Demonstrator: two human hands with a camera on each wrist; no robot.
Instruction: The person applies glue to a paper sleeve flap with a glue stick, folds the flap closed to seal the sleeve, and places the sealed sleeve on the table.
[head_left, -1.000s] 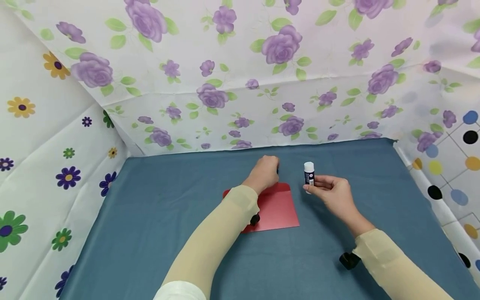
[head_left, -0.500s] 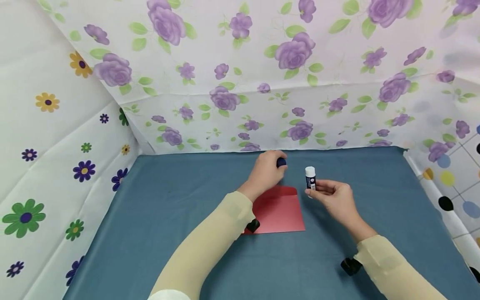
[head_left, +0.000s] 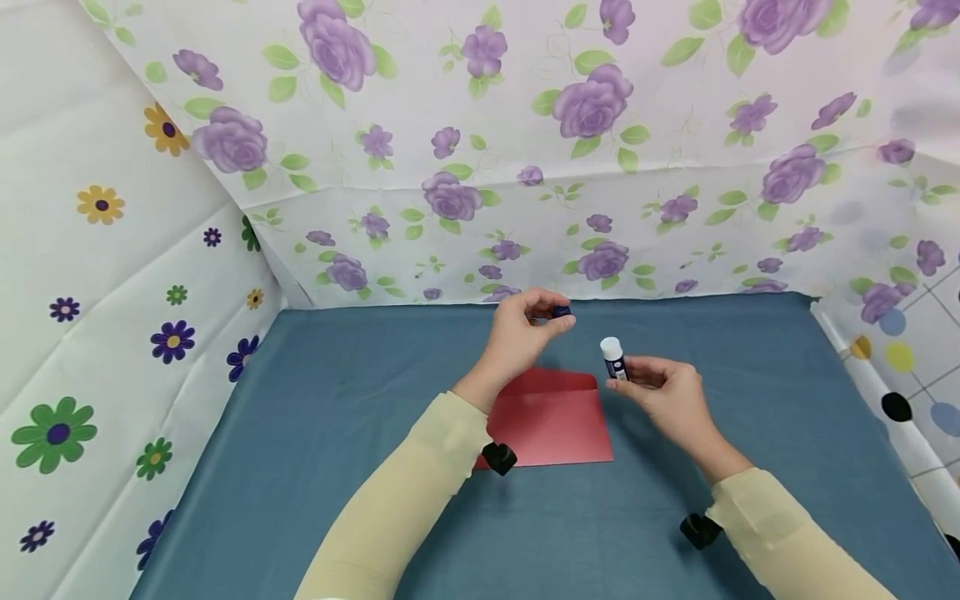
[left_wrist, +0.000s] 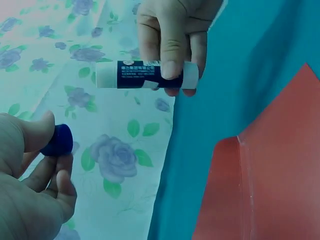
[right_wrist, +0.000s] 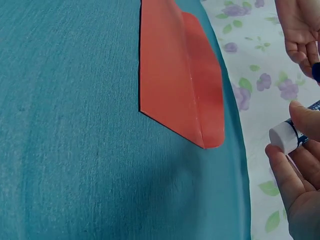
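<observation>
My left hand (head_left: 525,333) pinches a dark blue cap (left_wrist: 61,140) between thumb and fingers, raised behind the envelope. In my right hand (head_left: 663,387) is a glue stick (left_wrist: 142,75), gripped round its navy label, its white end tilted a little toward the left hand in the head view. Cap and stick are apart. A red envelope (head_left: 555,425) lies on the table between the arms, its flap (right_wrist: 206,80) unfolded toward the back. The left forearm hides the envelope's left side in the head view.
A blue-grey cloth (head_left: 337,433) covers the table. Behind it hangs a white curtain with purple roses (head_left: 450,117); further patterned sheets (head_left: 97,333) close off both sides. A small black camera (head_left: 701,530) sits at each wrist.
My left hand has lifted from over the envelope's flap, turning so the cap shows in its fingers. The glue stick in my right hand has tilted leftward. The head view has shifted slightly.
</observation>
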